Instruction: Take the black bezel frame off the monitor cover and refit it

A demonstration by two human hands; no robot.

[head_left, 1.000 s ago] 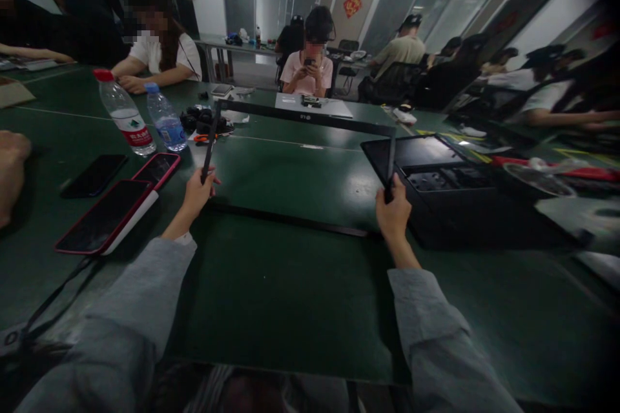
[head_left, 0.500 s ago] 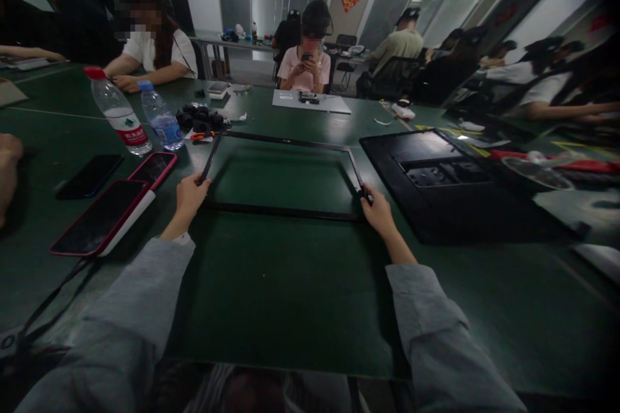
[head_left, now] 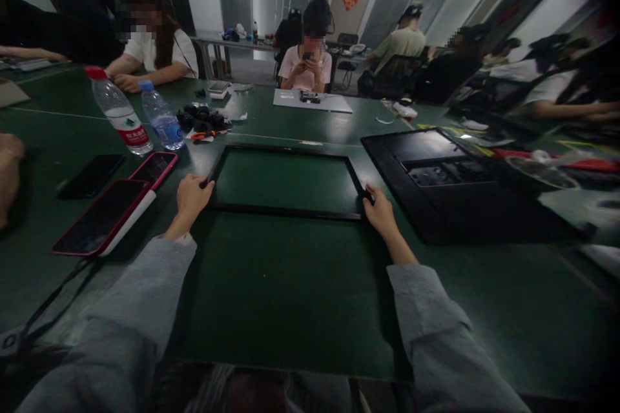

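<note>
A thin black rectangular bezel frame (head_left: 285, 210) lies flat or nearly flat on the green table (head_left: 290, 297) in front of me. Its middle is open and the green surface shows through. My left hand (head_left: 192, 197) grips the left side bar, thumb and fingers closed around it. At the opposite side bar, my right hand (head_left: 379, 208) pinches the frame near its lower right corner. To the right of the frame lies a large black panel (head_left: 484, 206) with a recessed section, apart from both hands.
Left of my left hand are phones in red cases (head_left: 101, 216) and a dark phone (head_left: 92, 175). Behind them stand a red-capped bottle (head_left: 128, 122) and a blue-capped bottle (head_left: 165, 119), near orange-handled pliers (head_left: 202, 136). A person (head_left: 307, 64) sits across the table.
The frame's far edge has come down toward the table, so it now lies flatter. Both hands keep hold of its sides and have barely moved.
</note>
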